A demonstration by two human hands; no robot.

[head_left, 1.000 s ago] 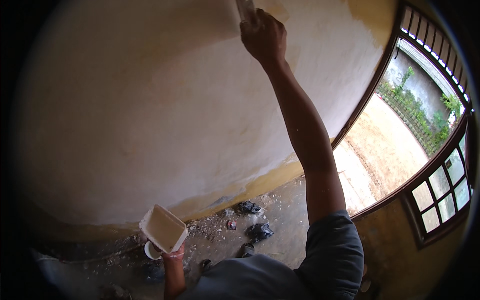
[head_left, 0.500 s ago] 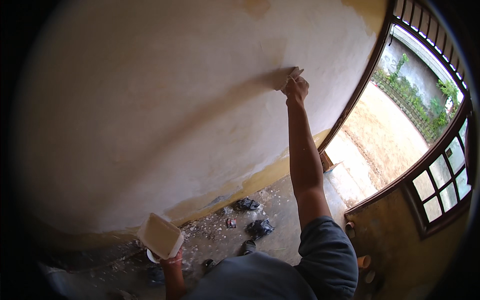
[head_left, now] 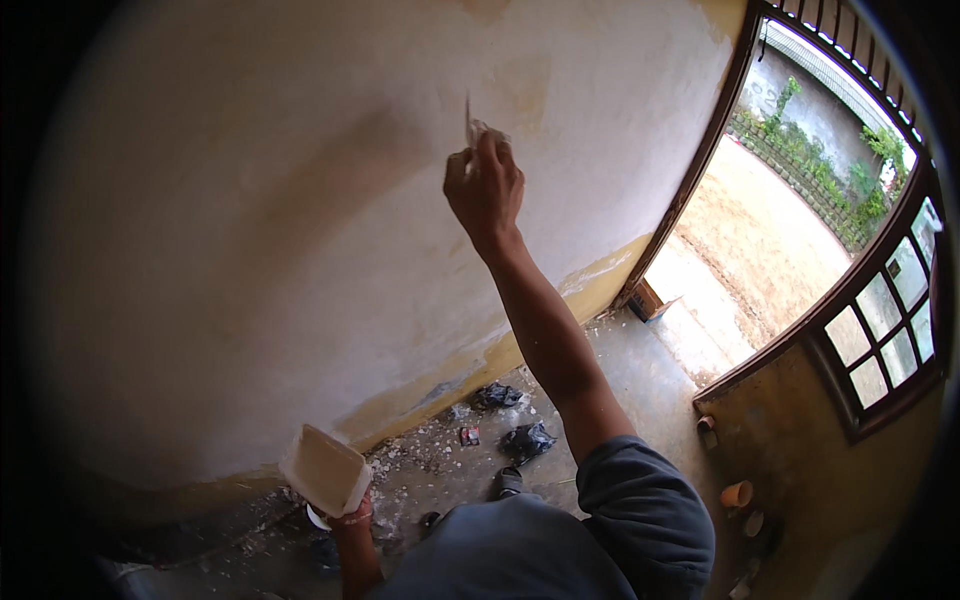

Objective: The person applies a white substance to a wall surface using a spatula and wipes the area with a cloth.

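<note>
Off-white tray [head_left: 354, 487] gripped by left hand [head_left: 354, 512], right hand [head_left: 487, 185] gripping thin blade [head_left: 468, 118], visible long axis near-vertical, pointing upward

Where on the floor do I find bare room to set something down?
The barest patch of floor lies between your right arm, the cardboard box and the orange pot. It is crowded left of that arm, along the white wall: black bags, a small packet and scattered white crumbs.

R fingers [head_left: 487, 152] + blade [head_left: 468, 118] shifted L vs prev.
</note>
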